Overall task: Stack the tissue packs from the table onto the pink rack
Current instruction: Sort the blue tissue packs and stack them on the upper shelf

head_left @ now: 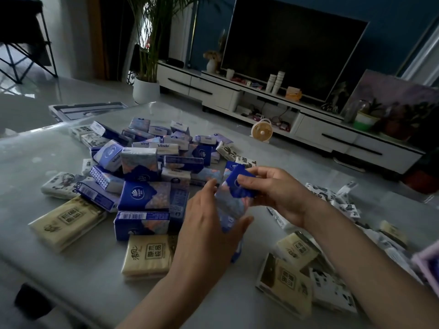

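Observation:
Both hands hold one blue patterned tissue pack [234,198] above the table [35,162]. My left hand [209,224] grips its lower end, thumb on the near face. My right hand [275,193] pinches its top corner from the right. A heap of several blue and white tissue packs [147,167] lies behind and to the left. Beige packs [148,256] lie at the front left. More beige and white packs [292,276] are spread at the right. A pink edge, maybe the pink rack [425,264], shows at the right border, mostly cut off.
The grey table's near edge runs along the bottom left. Beyond the table are a white TV cabinet [320,134] with a dark screen, a small fan [261,132] on the floor, a potted plant [146,89] and a folding chair [23,51].

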